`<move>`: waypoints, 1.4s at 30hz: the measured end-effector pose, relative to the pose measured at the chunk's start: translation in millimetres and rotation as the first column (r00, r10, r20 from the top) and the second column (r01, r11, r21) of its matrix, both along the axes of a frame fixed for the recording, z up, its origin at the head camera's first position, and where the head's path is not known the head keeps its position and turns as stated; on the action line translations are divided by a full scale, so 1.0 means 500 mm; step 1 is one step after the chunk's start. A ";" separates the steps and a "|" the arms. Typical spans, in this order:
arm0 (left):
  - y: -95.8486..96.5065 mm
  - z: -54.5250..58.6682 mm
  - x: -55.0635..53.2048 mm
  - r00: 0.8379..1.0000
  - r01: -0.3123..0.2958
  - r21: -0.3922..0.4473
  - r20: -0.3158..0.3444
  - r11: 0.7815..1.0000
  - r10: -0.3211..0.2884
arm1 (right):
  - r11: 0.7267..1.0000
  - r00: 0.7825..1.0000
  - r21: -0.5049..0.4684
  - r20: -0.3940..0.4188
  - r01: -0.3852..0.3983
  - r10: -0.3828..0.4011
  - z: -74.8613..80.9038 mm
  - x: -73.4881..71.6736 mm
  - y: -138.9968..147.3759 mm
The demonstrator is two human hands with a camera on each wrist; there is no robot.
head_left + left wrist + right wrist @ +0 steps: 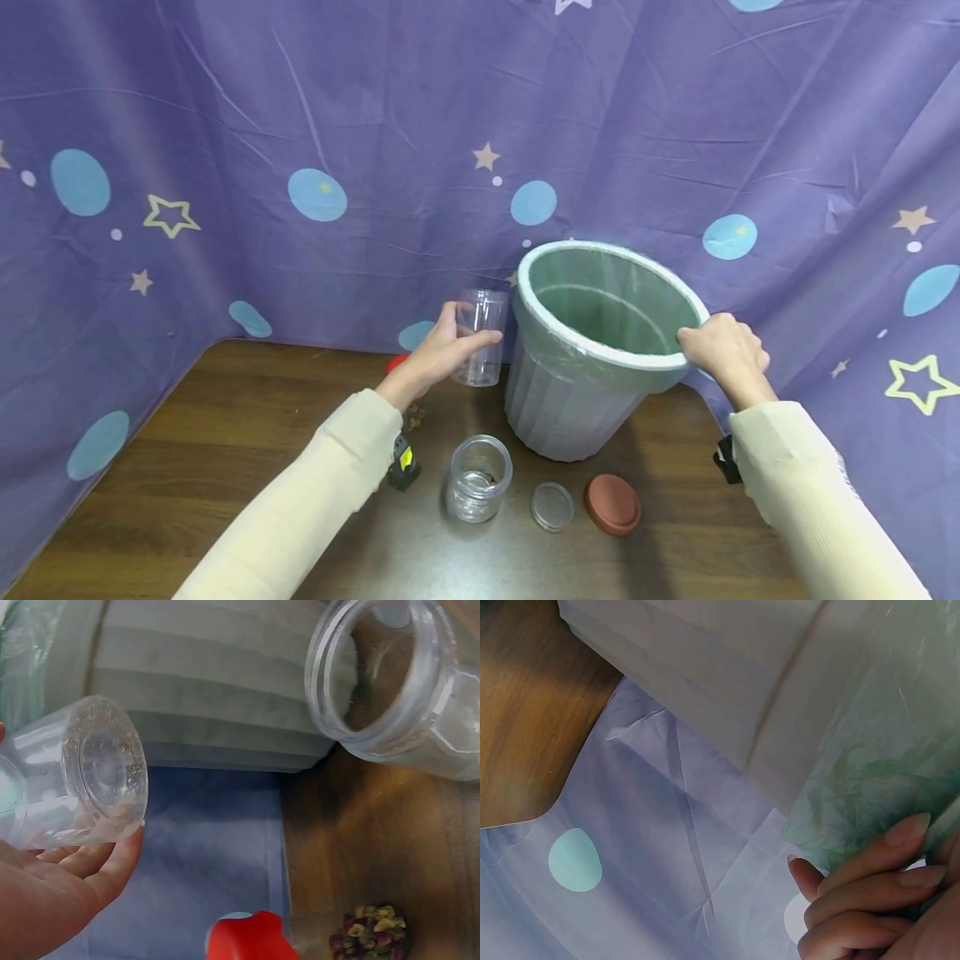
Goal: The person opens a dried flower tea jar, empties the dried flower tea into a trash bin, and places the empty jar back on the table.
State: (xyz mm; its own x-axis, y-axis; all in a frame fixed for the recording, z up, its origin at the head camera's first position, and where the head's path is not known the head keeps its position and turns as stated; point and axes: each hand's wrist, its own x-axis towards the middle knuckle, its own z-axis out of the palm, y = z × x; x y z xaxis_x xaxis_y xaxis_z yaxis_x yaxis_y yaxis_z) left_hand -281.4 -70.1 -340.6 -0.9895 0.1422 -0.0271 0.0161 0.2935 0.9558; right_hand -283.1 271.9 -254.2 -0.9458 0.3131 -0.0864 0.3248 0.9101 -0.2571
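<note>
Cream sleeves (pixel 300 500), left fingers (pixel 120 864) curled round clear jar (pixel 486 360) — right fingers (pixel 866 901) closed over lined bin's rim (pixel 600 352)

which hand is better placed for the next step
Left, probably: the left hand holds a jar beside the bin, if that goes in next; the right hand is busy gripping the rim.
</note>
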 end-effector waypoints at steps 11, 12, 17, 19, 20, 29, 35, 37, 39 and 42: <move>0.003 -0.042 0.001 0.998 -0.061 -0.009 -0.024 0.998 0.061 | 1.000 1.000 0.002 0.007 0.000 0.000 0.002 0.000 0.000; 0.005 -0.046 0.002 0.998 -0.063 -0.012 -0.027 0.998 0.063 | 1.000 1.000 0.000 0.009 0.000 0.000 0.001 0.001 0.000; 0.014 -0.070 0.002 0.995 -0.079 -0.004 -0.061 0.997 0.079 | 1.000 1.000 0.004 0.008 0.001 -0.001 0.001 0.003 0.003; 0.018 -0.079 0.001 0.993 -0.082 0.002 -0.083 0.997 0.082 | 1.000 1.000 0.004 0.008 0.001 -0.001 0.000 0.004 0.003; 0.019 -0.084 0.000 0.992 -0.086 0.005 -0.095 0.996 0.086 | 1.000 1.000 0.004 0.007 0.000 0.000 0.000 0.004 0.003; 0.019 -0.108 0.002 0.973 -0.147 -0.007 -0.180 0.989 0.143 | 1.000 1.000 0.001 -0.007 0.000 0.000 0.000 0.002 0.000; 0.016 -0.127 0.005 0.976 -0.146 -0.079 -0.175 0.986 0.130 | 1.000 1.000 -0.001 0.002 0.006 -0.006 -0.001 0.002 -0.001; 0.014 -0.133 0.005 0.980 -0.135 -0.093 -0.159 0.986 0.119 | 1.000 1.000 -0.002 0.001 0.005 -0.005 -0.002 0.002 -0.001; 0.011 -0.138 0.004 0.983 -0.130 -0.100 -0.144 0.986 0.115 | 1.000 1.000 -0.001 -0.003 0.003 -0.003 -0.002 0.002 0.000; 0.008 -0.145 0.000 0.986 -0.122 -0.113 -0.124 0.986 0.108 | 1.000 1.000 -0.002 -0.007 0.003 -0.003 -0.002 0.001 0.000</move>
